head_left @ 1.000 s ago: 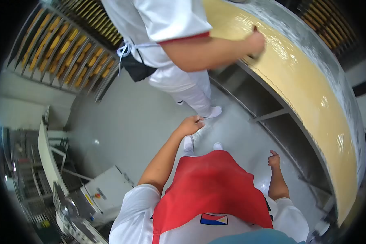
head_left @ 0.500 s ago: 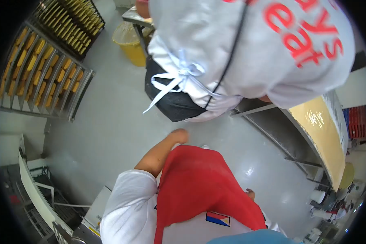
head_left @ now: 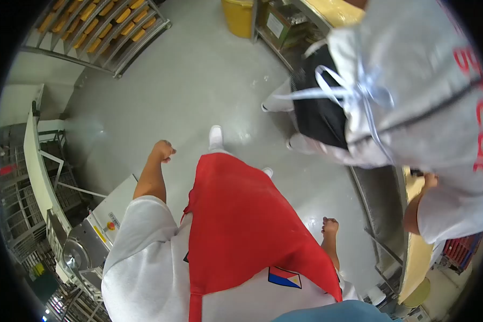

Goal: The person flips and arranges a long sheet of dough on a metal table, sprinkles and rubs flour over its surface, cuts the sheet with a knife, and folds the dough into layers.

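Note:
My left hand [head_left: 165, 151] swings over the grey floor on the left, its fingers loosely curled in and nothing seen in them. On the right, my right hand [head_left: 330, 225] hangs beside a red apron [head_left: 252, 225], also with curled fingers and no object visible. Neither hand touches anything. The apron covers my front over a white shirt. A white shoe [head_left: 216, 138] shows ahead of it.
A co-worker [head_left: 413, 118] in a white shirt and tied apron stands close at right, by a long table [head_left: 416, 268] with a yellowish top. A rack [head_left: 96, 32] of bread-like pieces and a yellow bin [head_left: 238, 17] stand farther ahead. Machinery [head_left: 86, 247] is at left.
My left hand has swung out to the left, away from the apron. More of my right hand shows. The co-worker now appears farther right, and the rack nearer the top edge.

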`<move>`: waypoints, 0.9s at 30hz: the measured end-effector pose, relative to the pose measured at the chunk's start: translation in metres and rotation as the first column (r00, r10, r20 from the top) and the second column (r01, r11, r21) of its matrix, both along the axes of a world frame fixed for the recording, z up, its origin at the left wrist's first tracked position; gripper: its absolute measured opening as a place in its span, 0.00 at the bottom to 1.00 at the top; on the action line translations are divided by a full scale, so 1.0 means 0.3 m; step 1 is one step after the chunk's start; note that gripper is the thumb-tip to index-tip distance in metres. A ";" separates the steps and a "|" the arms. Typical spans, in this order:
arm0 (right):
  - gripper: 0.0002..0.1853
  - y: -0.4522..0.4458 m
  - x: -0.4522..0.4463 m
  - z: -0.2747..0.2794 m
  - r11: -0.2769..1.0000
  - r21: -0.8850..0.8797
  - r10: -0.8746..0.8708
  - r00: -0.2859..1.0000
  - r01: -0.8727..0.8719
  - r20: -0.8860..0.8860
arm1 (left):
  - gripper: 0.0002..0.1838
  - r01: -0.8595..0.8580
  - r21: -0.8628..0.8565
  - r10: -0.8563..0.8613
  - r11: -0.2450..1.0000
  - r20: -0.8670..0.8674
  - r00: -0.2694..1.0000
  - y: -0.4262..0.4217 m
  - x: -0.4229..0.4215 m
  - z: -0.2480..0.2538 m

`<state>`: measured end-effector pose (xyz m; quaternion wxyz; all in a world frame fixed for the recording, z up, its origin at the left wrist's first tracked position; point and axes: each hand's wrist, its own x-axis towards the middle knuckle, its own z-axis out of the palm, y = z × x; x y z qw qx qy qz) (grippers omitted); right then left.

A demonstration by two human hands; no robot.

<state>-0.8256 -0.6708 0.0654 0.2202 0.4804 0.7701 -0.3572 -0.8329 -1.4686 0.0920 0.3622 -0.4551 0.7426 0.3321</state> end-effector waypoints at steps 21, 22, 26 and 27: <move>0.09 -1.091 -0.259 -0.130 0.993 -0.115 0.029 0.988 -0.011 0.154 | 0.08 0.478 0.535 0.176 0.696 -0.773 0.609 0.144 -1.947 0.443; 0.09 -1.091 -0.298 -0.116 0.986 -0.117 -0.097 0.983 0.116 0.158 | 0.08 0.471 0.568 0.215 0.675 -0.762 0.611 0.198 -2.045 0.478; 0.09 -1.151 -0.385 -0.219 0.673 -0.337 -0.639 0.747 0.658 0.182 | 0.07 0.469 0.624 0.238 0.625 -0.724 0.647 0.354 -2.386 0.633; 0.08 -1.167 -0.437 -0.204 0.689 -0.307 -0.643 0.749 0.657 0.159 | 0.08 0.471 0.619 0.257 0.628 -0.737 0.626 0.390 -2.481 0.643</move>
